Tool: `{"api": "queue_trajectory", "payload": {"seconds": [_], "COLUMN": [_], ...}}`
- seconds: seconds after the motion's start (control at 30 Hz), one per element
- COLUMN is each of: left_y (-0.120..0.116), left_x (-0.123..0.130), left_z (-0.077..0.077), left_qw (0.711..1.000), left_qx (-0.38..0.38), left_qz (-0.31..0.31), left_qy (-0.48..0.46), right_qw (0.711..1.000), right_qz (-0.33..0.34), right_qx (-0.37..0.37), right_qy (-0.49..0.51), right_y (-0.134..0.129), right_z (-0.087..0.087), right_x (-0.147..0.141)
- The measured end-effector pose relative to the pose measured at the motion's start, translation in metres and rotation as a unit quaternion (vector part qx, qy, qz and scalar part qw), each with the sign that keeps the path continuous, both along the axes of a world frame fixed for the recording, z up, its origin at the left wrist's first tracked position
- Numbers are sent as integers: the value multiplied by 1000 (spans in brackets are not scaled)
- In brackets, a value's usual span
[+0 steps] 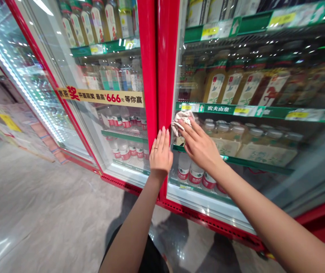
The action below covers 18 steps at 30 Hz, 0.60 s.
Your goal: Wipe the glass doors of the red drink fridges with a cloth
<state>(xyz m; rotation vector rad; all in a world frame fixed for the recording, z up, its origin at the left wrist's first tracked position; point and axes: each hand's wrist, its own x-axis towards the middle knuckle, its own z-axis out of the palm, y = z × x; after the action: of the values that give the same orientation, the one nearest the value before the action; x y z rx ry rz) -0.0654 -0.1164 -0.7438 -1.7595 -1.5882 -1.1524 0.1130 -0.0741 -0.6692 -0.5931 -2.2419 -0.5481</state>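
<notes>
My right hand (198,142) presses a crumpled whitish cloth (182,120) against the glass of the right cooler door (265,189), close to its red frame (168,68). Its fingers lie over the cloth, and part of the cloth shows past the fingertips. My left hand (161,151) rests flat on the red frame between the two doors, fingers stretched out and close together, a ring on one finger, nothing held. Behind the glass, near the cloth, stand rows of bottles (216,85) on green-edged shelves.
The left glass door (79,125) bears a yellow strip with printed characters (100,97). Farther left are another lit cooler (31,76) and stacked cartons (17,125) with yellow tags. Below lies a shiny grey floor (51,212), with dark clothing (148,254) at the bottom edge.
</notes>
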Motion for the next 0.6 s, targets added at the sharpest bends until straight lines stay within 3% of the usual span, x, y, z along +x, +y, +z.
{"api": "queue_trajectory", "payload": {"seconds": [0.3, 0.43, 0.6], "left_y": [-2, -2, 0], "left_x": [4, 5, 6], "left_z": [4, 3, 2], "left_qw": [1000, 1000, 1000], "left_qx": [-17, -24, -19], "left_qz": [-7, -6, -4], "left_qy": [-6, -1, 1], "right_qw": [1000, 1000, 1000], "right_qz": [-7, -12, -4], "right_qx": [-3, 2, -10], "right_qy": [-14, 1, -25], "right_y": [-8, -8, -11], "right_z": [2, 9, 2], "right_x": [20, 15, 14]}}
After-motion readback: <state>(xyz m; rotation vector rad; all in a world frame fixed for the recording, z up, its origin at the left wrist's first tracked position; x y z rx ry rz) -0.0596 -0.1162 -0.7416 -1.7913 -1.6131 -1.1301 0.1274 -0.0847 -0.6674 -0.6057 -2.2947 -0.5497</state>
